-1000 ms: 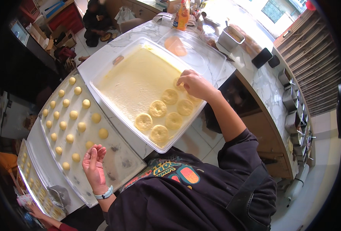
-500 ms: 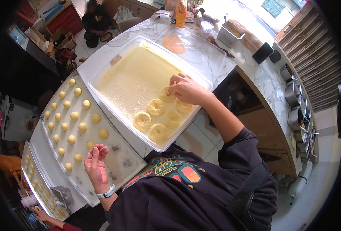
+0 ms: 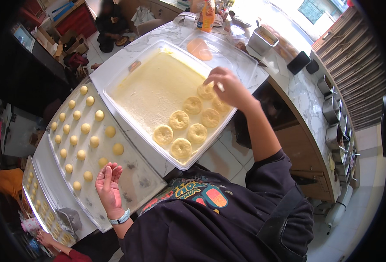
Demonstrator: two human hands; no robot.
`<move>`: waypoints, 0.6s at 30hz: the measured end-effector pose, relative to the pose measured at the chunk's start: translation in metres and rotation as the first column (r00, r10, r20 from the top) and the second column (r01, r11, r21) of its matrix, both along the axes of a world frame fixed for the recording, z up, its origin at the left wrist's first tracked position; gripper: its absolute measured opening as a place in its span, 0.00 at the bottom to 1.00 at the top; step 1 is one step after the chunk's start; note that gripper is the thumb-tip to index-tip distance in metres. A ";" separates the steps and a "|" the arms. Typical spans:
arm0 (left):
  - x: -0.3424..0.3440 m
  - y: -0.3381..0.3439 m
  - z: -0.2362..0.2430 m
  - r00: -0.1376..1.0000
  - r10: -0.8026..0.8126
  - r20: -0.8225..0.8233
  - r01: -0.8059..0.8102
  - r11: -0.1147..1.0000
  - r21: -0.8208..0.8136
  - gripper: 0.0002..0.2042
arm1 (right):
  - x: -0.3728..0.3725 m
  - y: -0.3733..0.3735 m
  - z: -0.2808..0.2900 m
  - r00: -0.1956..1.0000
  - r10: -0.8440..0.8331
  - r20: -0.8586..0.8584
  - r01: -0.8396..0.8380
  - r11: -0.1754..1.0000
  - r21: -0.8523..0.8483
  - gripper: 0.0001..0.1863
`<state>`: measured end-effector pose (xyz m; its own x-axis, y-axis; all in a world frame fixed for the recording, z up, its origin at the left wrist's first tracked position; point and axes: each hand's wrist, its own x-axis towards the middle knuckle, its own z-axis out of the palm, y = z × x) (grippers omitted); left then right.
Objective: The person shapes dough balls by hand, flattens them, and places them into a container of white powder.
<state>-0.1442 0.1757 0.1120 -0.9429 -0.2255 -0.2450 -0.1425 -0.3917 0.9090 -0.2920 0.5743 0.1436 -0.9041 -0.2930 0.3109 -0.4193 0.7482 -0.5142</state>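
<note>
My right hand is over the right side of a floured plastic tub, at the farthest dough round. Its fingers are bent downward and smeared by motion, so whether they touch the round is unclear. Several flattened dough rounds with dented middles, such as one dough round, lie in the tub's near and right part. My left hand, palm turned up and fingers loosely extended, holds nothing. It hovers over the near edge of a metal tray bearing several small dough balls.
A clear lid lies behind the tub, near an orange bottle and a metal container. At lower left, another person's hand is beside a second dough tray. Someone sits at the back left.
My right hand has moved up and to the right, uncovering a dented dough round and reaching one farther back. My left hand has stayed put. The other person's hand at lower left has shifted.
</note>
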 end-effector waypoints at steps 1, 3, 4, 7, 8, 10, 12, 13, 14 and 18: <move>0.000 0.000 0.000 1.000 -0.008 0.000 0.008 1.000 -0.002 0.09 | -0.002 0.008 0.007 0.998 -0.055 -0.035 0.054 0.998 -0.035 0.11; 0.002 -0.001 0.000 1.000 0.007 0.003 -0.007 1.000 0.005 0.09 | 0.001 0.011 0.020 0.992 -0.096 -0.085 0.092 0.995 -0.048 0.10; 0.002 -0.001 -0.001 1.000 0.017 0.004 -0.017 1.000 0.012 0.09 | 0.003 0.012 0.024 0.981 -0.142 -0.135 0.135 0.989 -0.063 0.10; 0.000 0.000 -0.002 1.000 -0.002 0.000 0.002 1.000 0.019 0.09 | 0.009 -0.001 0.026 0.997 -0.059 -0.047 0.054 0.992 -0.112 0.10; 0.000 0.000 -0.001 1.000 -0.003 0.000 0.003 1.000 0.020 0.09 | 0.007 -0.003 0.021 0.996 -0.015 -0.090 0.007 0.996 -0.088 0.10; 0.000 -0.001 0.000 1.000 -0.029 -0.006 0.029 0.999 0.021 0.09 | 0.006 -0.004 0.021 0.997 -0.041 -0.071 0.036 0.997 -0.075 0.10; 0.001 -0.004 0.000 1.000 -0.016 -0.014 0.017 1.000 0.020 0.09 | 0.003 -0.004 0.022 0.994 -0.088 -0.066 0.085 0.995 -0.048 0.10; 0.003 -0.006 0.001 1.000 -0.006 -0.018 0.006 1.000 0.020 0.09 | 0.004 -0.005 0.024 0.995 -0.078 -0.064 0.075 0.996 -0.049 0.10; 0.004 -0.009 0.000 1.000 0.006 -0.016 -0.006 1.000 0.018 0.09 | 0.005 -0.007 0.030 0.992 -0.088 -0.090 0.082 0.994 -0.068 0.10; 0.012 -0.021 -0.008 0.993 0.114 -0.038 -0.112 0.992 0.051 0.09 | 0.017 -0.044 0.053 0.992 -0.042 -0.122 0.033 0.996 -0.081 0.10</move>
<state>-0.1324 0.1550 0.1037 -0.9216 -0.3193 -0.2205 -0.0585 -0.4475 0.8924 -0.2752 0.5302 0.1967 -0.8673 -0.2297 0.4417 -0.4556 0.7238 -0.5182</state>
